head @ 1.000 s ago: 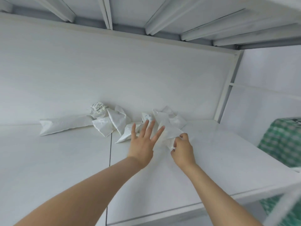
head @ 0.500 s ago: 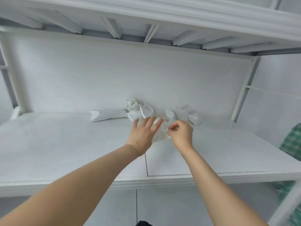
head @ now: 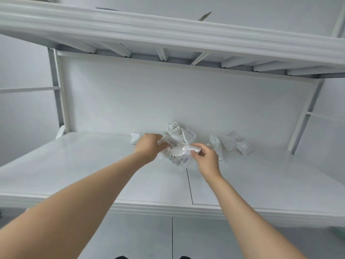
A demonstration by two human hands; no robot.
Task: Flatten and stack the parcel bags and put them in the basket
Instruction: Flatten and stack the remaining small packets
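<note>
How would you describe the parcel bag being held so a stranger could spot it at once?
Find the wide white shelf board, then the crumpled white plastic parcel bags along its back panel. The one meant is the crumpled, partly clear bag with black print in front of them. Unlike the others, it is gripped by the left hand and right hand.

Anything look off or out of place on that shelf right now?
Nothing spilled or broken. The held bag, gripped by the left hand and right hand, is crumpled, and the loose bags by the back wall lie wadded, not stacked. No basket is in view.
</note>
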